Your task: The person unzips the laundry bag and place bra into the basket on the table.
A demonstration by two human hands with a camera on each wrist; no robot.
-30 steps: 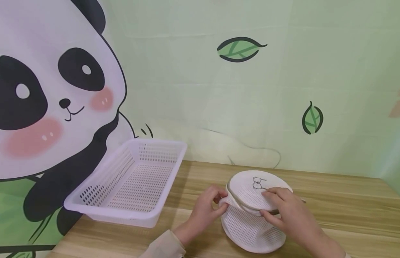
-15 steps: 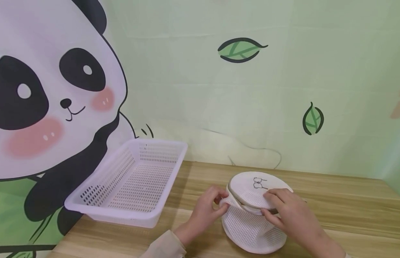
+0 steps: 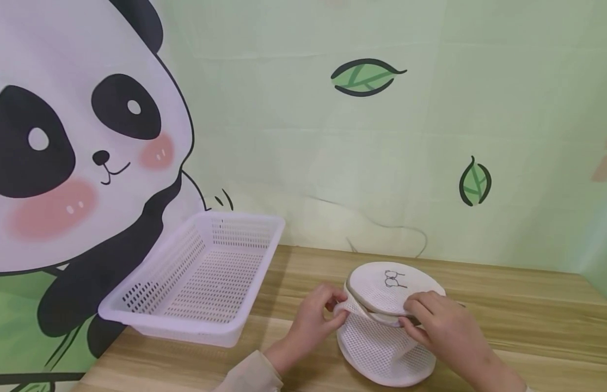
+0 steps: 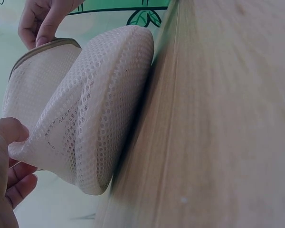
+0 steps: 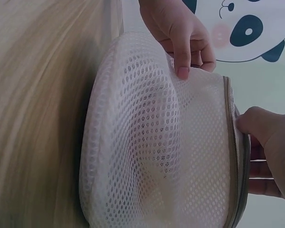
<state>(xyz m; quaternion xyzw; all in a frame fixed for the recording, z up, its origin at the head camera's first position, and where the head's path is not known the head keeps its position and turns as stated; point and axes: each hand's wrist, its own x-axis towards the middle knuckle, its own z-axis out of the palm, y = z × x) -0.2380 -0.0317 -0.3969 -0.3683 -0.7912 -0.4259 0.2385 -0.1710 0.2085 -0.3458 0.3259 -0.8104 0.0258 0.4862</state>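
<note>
A round white mesh laundry bag [image 3: 381, 348] stands on the wooden table, its side wall creased inward. Its flat lid [image 3: 372, 280] carries a small dark line drawing and is edged by a grey-brown zipper [image 5: 232, 142]. On the left, my left hand [image 3: 313, 316] pinches the mesh wall just below the rim between thumb and fingers. My right hand [image 3: 445, 326] grips the lid's front right edge at the zipper, thumb below and fingers on top. A gap shows between lid and wall along the front left. The zipper pull is hidden by the right hand.
A white plastic basket [image 3: 230, 326] with slotted walls stands on the table [image 3: 528, 321] to the left, with nothing in it. Behind the table rises a pale green wall [image 3: 283, 109] printed with a panda and leaves.
My right hand has slid slightly to the right along the lid's edge, and the gap under the lid's front shows a little wider. The left hand keeps its place.
</note>
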